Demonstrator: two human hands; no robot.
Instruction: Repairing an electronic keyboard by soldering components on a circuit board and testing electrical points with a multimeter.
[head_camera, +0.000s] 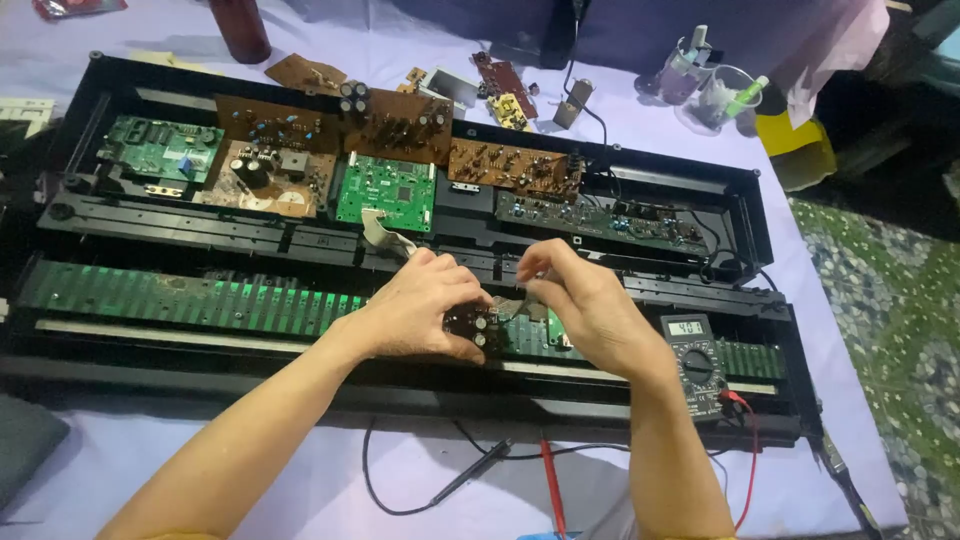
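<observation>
Nearest us, black probe (478, 470) and red probe (549, 482) lie loose on the lilac cloth (300, 480), leads running off to the meter (693, 358), which sits on the right end of the open black keyboard case (420, 398), just right of our wrist. Our left hand (420, 308) is curled round a small brown circuit board (470, 328) w/ dark round parts, thumb under, fingers over the top, firm hold, above the green key strip (180, 298). Our right hand (585, 305) is pinched shut, thumb and forefinger tips together at the board's upper right edge; can't tell what's in the pinch. Beyond: grey ribbon cable (385, 236), green board (386, 192), brown boards (512, 167) in a row. Far back, dark red bottle (240, 28), two clear cups (705, 88) w/ tools.
</observation>
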